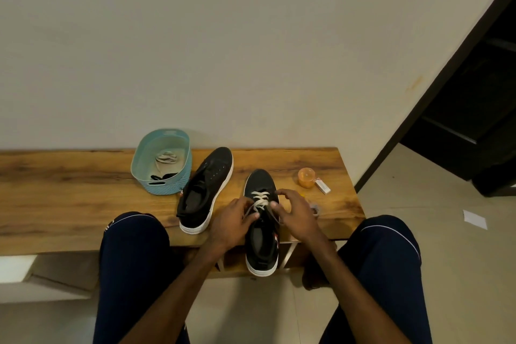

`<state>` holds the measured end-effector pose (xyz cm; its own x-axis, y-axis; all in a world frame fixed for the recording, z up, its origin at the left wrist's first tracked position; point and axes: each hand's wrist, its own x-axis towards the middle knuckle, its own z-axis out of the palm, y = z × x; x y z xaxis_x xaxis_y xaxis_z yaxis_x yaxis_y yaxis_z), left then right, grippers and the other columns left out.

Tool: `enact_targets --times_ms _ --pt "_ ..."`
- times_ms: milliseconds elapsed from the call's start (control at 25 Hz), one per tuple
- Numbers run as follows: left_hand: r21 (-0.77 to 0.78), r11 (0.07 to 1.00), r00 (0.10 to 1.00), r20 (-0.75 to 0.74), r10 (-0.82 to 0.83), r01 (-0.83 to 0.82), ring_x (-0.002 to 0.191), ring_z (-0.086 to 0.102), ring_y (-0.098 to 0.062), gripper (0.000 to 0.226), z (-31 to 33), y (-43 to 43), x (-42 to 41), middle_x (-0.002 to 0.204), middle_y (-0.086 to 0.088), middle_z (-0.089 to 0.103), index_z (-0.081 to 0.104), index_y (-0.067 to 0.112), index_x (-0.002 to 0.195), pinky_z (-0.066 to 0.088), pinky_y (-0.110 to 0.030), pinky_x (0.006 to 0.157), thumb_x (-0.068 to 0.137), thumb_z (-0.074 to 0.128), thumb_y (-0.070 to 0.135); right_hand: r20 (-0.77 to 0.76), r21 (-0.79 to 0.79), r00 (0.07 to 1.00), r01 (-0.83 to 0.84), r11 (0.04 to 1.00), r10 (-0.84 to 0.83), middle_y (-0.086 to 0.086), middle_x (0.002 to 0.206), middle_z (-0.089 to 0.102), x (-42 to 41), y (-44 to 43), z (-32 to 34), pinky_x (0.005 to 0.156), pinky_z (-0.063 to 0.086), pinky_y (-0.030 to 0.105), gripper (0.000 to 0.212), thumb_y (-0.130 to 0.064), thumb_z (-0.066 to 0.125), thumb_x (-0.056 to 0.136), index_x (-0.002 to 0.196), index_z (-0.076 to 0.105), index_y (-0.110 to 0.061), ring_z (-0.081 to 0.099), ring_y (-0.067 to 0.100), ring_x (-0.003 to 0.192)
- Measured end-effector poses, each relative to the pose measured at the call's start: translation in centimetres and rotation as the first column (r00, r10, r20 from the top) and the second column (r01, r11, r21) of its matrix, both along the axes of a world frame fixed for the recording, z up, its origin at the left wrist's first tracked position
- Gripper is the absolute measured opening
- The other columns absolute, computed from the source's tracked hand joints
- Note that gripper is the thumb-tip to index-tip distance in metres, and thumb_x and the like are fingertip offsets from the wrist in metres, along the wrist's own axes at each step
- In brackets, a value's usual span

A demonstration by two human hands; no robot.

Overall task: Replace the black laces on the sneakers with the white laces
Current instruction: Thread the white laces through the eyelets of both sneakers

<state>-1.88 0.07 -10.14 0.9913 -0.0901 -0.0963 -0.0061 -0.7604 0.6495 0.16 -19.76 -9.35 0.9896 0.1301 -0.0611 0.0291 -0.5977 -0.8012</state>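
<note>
A black sneaker with a white sole [262, 234] lies toe-away over the front edge of the wooden table [69, 190]. A white lace [260, 198] crosses its lower eyelets. My left hand [236, 222] pinches the lace on the shoe's left side. My right hand [294, 211] pinches it on the right side, fingers curled over the eyelets. A second black sneaker [206, 190], with no lace, lies to the left. A teal basket [163, 160] behind it holds a white lace [167, 158] and a black lace [162, 176].
An orange lidded cup [306, 177] and a small white box [323, 186] stand on the table's right end. My knees in dark blue trousers flank the table. A wall runs behind the table, and a dark doorway [474, 92] opens at right. Paper [474, 219] lies on the floor.
</note>
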Motion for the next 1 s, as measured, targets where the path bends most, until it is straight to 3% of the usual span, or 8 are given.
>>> enact_targets --times_ms 160,360,560,720,800,880,960,1000 --pt "0.033 0.999 0.997 0.069 0.041 -0.044 0.083 0.062 -0.008 0.016 0.2 -0.8 0.4 0.097 0.010 0.067 0.063 0.025 0.104 0.054 -0.033 0.075 0.094 0.062 0.038 -0.016 -0.258 0.992 -0.127 0.958 0.127 -0.005 0.108 0.064 -0.4 1.7 -0.3 0.087 0.049 0.038 0.032 -0.044 0.068 0.087 0.110 0.058 -0.024 0.059 0.014 0.099" --pt "0.030 0.991 0.988 0.088 0.128 -0.131 0.076 0.062 0.002 0.008 1.6 1.4 0.9 0.077 0.018 0.068 0.069 0.034 0.094 0.051 -0.028 0.070 0.091 0.065 0.041 -0.060 -0.097 0.998 -0.035 0.995 0.029 -0.008 0.086 0.065 0.8 0.8 0.9 0.071 0.048 0.031 0.016 -0.015 0.075 0.086 0.100 0.067 -0.018 0.061 0.008 0.079" --pt "0.207 0.950 0.972 0.068 0.225 -0.234 0.074 0.064 -0.001 0.014 2.2 3.7 1.7 0.074 0.015 0.069 0.072 0.031 0.091 0.053 -0.028 0.070 0.092 0.064 0.042 0.035 -0.538 0.996 0.089 0.838 -0.083 -0.003 0.101 0.065 1.7 -1.9 1.7 0.070 0.048 0.032 0.009 -0.027 0.067 0.093 0.099 0.072 -0.023 0.062 0.016 0.090" --pt "0.359 0.926 0.984 -0.082 0.160 -0.121 0.086 0.065 -0.012 0.018 1.5 3.1 1.7 0.091 0.008 0.072 0.072 0.028 0.099 0.053 -0.032 0.078 0.096 0.060 0.040 -0.134 -0.637 0.988 -0.025 0.771 -0.079 -0.001 0.096 0.067 1.2 -1.5 0.7 0.080 0.052 0.037 0.008 -0.027 0.065 0.093 0.097 0.070 -0.023 0.062 0.018 0.093" --pt "0.349 0.936 0.981 -0.161 0.111 -0.049 0.088 0.064 -0.013 0.018 0.9 3.1 1.7 0.094 0.007 0.070 0.072 0.026 0.102 0.053 -0.035 0.082 0.097 0.058 0.036 -0.283 -0.414 0.959 -0.098 0.905 -0.025 -0.003 0.090 0.067 1.2 -1.6 0.7 0.082 0.051 0.035 0.008 -0.023 0.063 0.095 0.093 0.070 -0.021 0.061 0.015 0.090" --pt "0.193 0.980 0.975 -0.207 0.081 -0.040 0.094 0.062 -0.013 0.015 0.6 3.3 1.6 0.099 0.006 0.068 0.073 0.026 0.097 0.051 -0.035 0.084 0.097 0.059 0.032 -0.398 0.027 0.915 -0.058 0.998 0.064 -0.004 0.087 0.067 1.2 -2.2 1.6 0.081 0.047 0.031 0.015 -0.018 0.058 0.099 0.090 0.070 -0.019 0.059 0.013 0.088" --pt "-0.193 0.977 0.980 -0.192 0.053 -0.091 0.105 0.058 -0.011 0.015 1.2 3.0 1.5 0.110 0.004 0.065 0.074 0.025 0.092 0.046 -0.030 0.087 0.098 0.059 0.024 -0.398 0.403 0.907 0.036 0.915 0.140 -0.001 0.093 0.070 1.0 -2.3 2.7 0.083 0.048 0.026 0.018 -0.012 0.054 0.101 0.092 0.070 -0.012 0.061 0.014 0.092" --pt "-0.384 0.915 0.981 -0.187 0.053 -0.122 0.109 0.057 -0.009 0.017 1.9 2.6 1.4 0.116 0.005 0.064 0.074 0.022 0.092 0.045 -0.027 0.089 0.098 0.058 0.019 -0.376 0.509 0.914 0.063 0.858 0.156 0.001 0.100 0.072 1.0 -2.1 3.0 0.086 0.049 0.023 0.018 -0.010 0.053 0.101 0.095 0.069 -0.009 0.063 0.013 0.097"
